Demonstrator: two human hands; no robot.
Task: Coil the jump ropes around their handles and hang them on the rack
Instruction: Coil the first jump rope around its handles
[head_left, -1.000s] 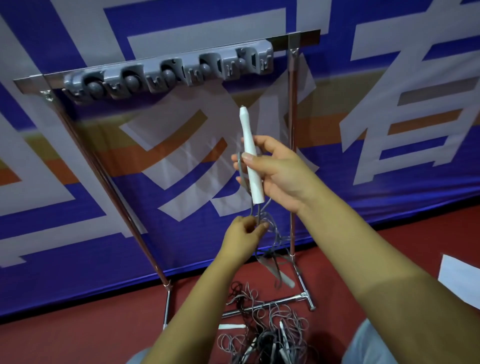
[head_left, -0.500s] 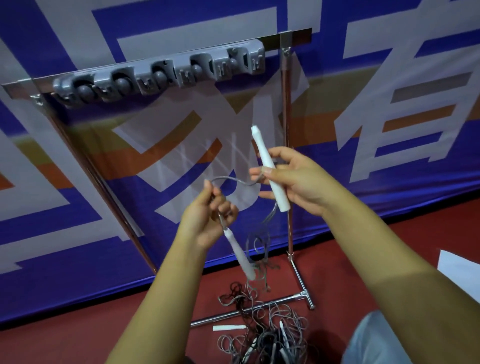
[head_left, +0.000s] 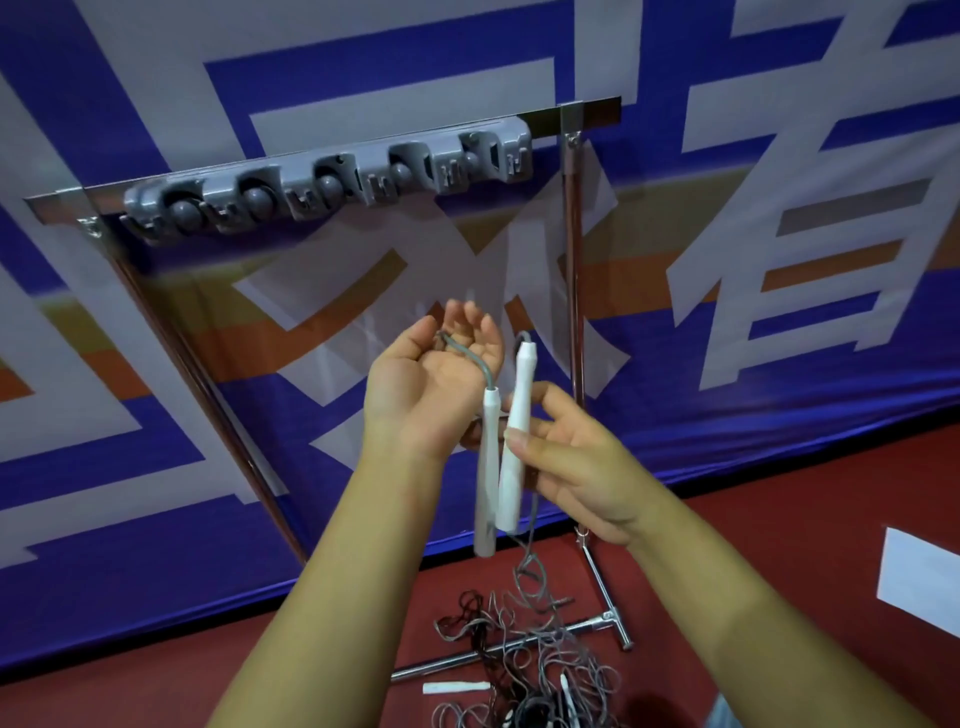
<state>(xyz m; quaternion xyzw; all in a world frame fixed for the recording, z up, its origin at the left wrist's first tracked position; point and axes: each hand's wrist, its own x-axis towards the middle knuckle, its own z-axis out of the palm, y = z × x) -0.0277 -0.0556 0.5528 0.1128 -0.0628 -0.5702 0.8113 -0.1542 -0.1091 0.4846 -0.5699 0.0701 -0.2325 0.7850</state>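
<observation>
Left hand (head_left: 426, 384), palm up with fingers curled around the grey cord (head_left: 470, 356), from which one white handle (head_left: 488, 467) hangs just right of its wrist; touching it, a second handle (head_left: 517, 441), pinched by the right hand (head_left: 576, 457); rack (head_left: 332, 182) above both.

- 1 view only, from a camera worn on the person's head, so no second view shares any part of the scene.
- It faces forward and slightly down, toward the rack (head_left: 332, 176) and the blue banner (head_left: 779, 364) behind it.
- The left hand (head_left: 431, 384) and right hand (head_left: 576, 457) sit near the lens at mid-frame; both forearms run in from the bottom edge.
- The wide angle bends the rack's top bar and takes in the red floor (head_left: 779, 519) low in the frame.
</observation>
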